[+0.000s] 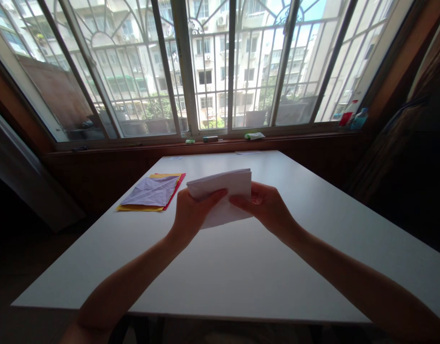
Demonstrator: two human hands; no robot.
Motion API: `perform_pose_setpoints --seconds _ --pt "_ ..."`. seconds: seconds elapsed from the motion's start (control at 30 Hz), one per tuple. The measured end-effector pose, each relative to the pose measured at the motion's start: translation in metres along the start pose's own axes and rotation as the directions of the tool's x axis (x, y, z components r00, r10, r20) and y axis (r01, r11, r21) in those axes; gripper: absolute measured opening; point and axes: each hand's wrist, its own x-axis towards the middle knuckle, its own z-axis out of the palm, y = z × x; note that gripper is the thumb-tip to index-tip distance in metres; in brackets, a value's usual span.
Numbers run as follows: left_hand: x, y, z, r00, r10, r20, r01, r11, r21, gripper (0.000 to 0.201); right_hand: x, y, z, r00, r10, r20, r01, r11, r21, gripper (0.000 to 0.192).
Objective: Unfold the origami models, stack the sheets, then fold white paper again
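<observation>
A folded sheet of white paper (225, 180) is held up above the table, in layers along its top edge. My left hand (191, 208) grips its left side, thumb lying across the front face. On the right side my right hand (264, 198) pinches the same paper, its thumb also on the front. The fingers behind the paper are mostly hidden. Left of my hands, a creased white sheet (150, 191) lies on top of yellow paper (139, 208) and red paper (175, 193) on the table.
The white table (220, 277) reaches toward a window with bars. On the sill (141, 145) lie a small dark box (210, 139) and a green-and-white packet (254, 136). A blue bottle (359, 118) and a red object (345, 119) stand at its right end.
</observation>
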Motion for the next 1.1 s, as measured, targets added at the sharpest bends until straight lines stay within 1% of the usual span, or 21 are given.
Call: perform_pose_setpoints --seconds 0.17,0.3,0.37,0.47,0.53,0.63,0.7,0.73,0.8,0.83,0.9,0.93,0.97,1.0,1.03,1.1 --pt "0.009 -0.001 -0.005 0.996 0.028 -0.081 -0.031 0.999 -0.033 0.037 0.004 0.002 -0.011 0.994 0.010 0.106 -0.012 1.000 0.013 0.019" --pt "0.013 -0.002 -0.006 0.996 0.017 -0.090 -0.026 0.995 -0.097 0.038 0.004 0.000 -0.015 0.992 0.011 0.127 -0.012 1.000 0.006 0.019" --pt "0.015 -0.004 -0.007 0.997 0.006 -0.077 -0.015 0.993 -0.120 0.038 0.005 0.001 -0.015 0.992 0.020 0.128 -0.020 1.000 -0.001 0.018" --pt "0.019 -0.007 -0.008 1.000 -0.020 -0.007 0.018 0.988 -0.155 0.038 0.008 0.003 -0.018 0.991 0.032 0.131 -0.030 0.999 -0.019 0.018" --pt "0.022 -0.009 -0.008 0.996 -0.044 0.076 0.056 0.984 -0.168 0.038 0.011 0.004 -0.022 0.992 0.032 0.120 -0.031 0.999 -0.010 0.019" --pt "0.023 -0.010 -0.008 0.979 -0.060 0.195 0.097 0.978 -0.185 0.039 0.015 0.005 -0.026 0.997 0.018 0.076 -0.022 0.999 0.050 0.024" --pt "0.023 -0.011 -0.007 0.974 -0.044 0.221 0.091 0.974 -0.207 0.039 0.017 0.004 -0.028 0.999 0.014 0.031 -0.017 0.997 0.077 0.027" --pt "0.023 -0.013 -0.006 0.976 -0.028 0.218 0.075 0.974 -0.214 0.039 0.017 0.004 -0.028 1.000 0.016 0.006 -0.016 0.997 0.079 0.027" --pt "0.023 -0.017 -0.006 0.981 0.016 0.191 0.022 0.981 -0.191 0.038 0.018 0.006 -0.027 0.998 0.022 -0.054 -0.018 0.997 0.070 0.027" --pt "0.023 -0.019 -0.006 0.985 0.050 0.164 -0.024 0.988 -0.154 0.036 0.018 0.007 -0.026 0.995 0.032 -0.090 -0.026 0.998 0.065 0.027" --pt "0.022 -0.023 -0.008 0.983 0.159 0.097 -0.155 0.987 -0.043 0.032 0.018 0.011 -0.024 0.984 0.085 -0.159 -0.072 0.994 0.085 0.030" --pt "0.022 -0.025 -0.008 0.970 0.232 0.073 -0.234 0.972 0.019 0.028 0.018 0.013 -0.023 0.975 0.132 -0.177 -0.111 0.987 0.120 0.033" --pt "0.022 -0.027 -0.009 0.946 0.317 0.065 -0.321 0.944 0.073 0.023 0.017 0.015 -0.021 0.967 0.188 -0.170 -0.159 0.972 0.171 0.035" --pt "0.021 -0.028 -0.010 0.910 0.408 0.071 -0.413 0.904 0.113 0.018 0.017 0.016 -0.020 0.961 0.243 -0.132 -0.209 0.951 0.230 0.036" --pt "0.020 -0.029 -0.011 0.865 0.493 0.095 -0.502 0.854 0.140 0.014 0.017 0.016 -0.018 0.957 0.283 -0.069 -0.253 0.924 0.286 0.035" --pt "0.018 -0.032 -0.012 0.761 0.627 0.166 -0.649 0.742 0.171 0.013 0.016 0.016 -0.015 0.953 0.292 0.086 -0.303 0.878 0.370 0.032"
